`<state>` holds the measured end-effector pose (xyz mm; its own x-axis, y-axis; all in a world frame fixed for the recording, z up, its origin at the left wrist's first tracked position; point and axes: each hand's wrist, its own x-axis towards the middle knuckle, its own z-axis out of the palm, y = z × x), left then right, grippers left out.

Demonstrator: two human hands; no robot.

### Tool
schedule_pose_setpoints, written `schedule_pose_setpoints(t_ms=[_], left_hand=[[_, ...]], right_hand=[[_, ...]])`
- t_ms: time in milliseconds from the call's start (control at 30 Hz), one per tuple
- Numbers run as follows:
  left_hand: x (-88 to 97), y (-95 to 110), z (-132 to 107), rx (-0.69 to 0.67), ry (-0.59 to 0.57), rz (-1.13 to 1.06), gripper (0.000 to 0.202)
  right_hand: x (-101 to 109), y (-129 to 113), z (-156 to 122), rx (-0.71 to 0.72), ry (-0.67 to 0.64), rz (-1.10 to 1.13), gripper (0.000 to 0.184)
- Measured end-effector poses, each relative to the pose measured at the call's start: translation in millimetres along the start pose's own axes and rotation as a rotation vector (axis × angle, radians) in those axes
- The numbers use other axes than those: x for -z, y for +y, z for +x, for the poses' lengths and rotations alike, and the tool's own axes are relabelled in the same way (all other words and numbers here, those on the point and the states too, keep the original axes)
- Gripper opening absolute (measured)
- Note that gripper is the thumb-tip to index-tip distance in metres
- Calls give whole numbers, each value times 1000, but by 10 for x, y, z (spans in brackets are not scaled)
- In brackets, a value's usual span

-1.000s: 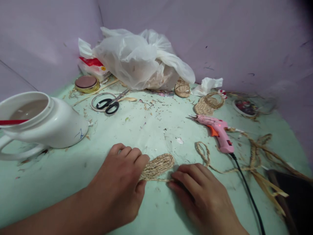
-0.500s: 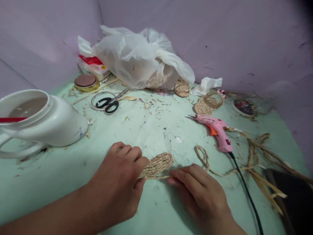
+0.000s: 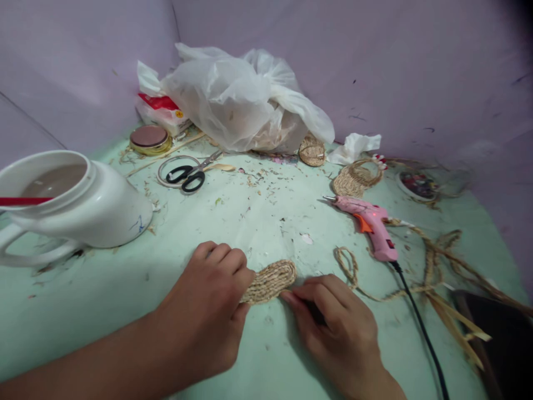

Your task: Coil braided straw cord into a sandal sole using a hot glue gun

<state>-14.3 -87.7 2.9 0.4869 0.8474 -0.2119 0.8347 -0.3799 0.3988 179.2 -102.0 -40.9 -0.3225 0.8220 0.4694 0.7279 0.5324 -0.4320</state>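
A small oval mat of coiled braided straw point(image 3: 270, 280) lies on the pale green table point(image 3: 258, 216) in front of me. My left hand point(image 3: 208, 311) is curled over its left end, fingers bent and thumb under the edge, holding it down. My right hand point(image 3: 333, 325) is closed in a pinch at the mat's lower right edge, pressing the loose braid end against the coil. The braid point(image 3: 353, 272) trails from there to the right in a loop.
A pink glue gun point(image 3: 368, 222) with a black cord lies to the right. Scissors point(image 3: 187, 176), a white jug point(image 3: 70, 203), a plastic bag point(image 3: 241, 100), a round tin point(image 3: 150, 139), woven straw pieces point(image 3: 353, 178) and loose straw point(image 3: 449, 266) surround the work.
My right hand has moved up and left against the mat's edge, its fingers closing from flat into a pinch. The left hand has stayed on the mat.
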Motion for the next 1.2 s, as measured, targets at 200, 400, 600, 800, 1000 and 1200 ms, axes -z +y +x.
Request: schedule_pose_setpoints(t_ms=[200,400,600,800,1000,1200], left_hand=[[-34,46,15,53,64,-89,19],[-166,62,104,51,173,-75,9],[-165,54,80,6,186,-48,7],[-19,46,68,-58,132,-70,33],[83,-78,10,-60,615,-107,23],[-109,53,11,-113,252,-91,19]], right_hand=[[-11,4,-2,4,7,18,10],[-20,7,-16,-12,-10,44,10],[15,44,-27,-24,-13,92,5],[34,68,-10,-46,-28,129,9],[37,18,-31,-33,-13,144,9],[26,16,-55,-17,-22,149,9]])
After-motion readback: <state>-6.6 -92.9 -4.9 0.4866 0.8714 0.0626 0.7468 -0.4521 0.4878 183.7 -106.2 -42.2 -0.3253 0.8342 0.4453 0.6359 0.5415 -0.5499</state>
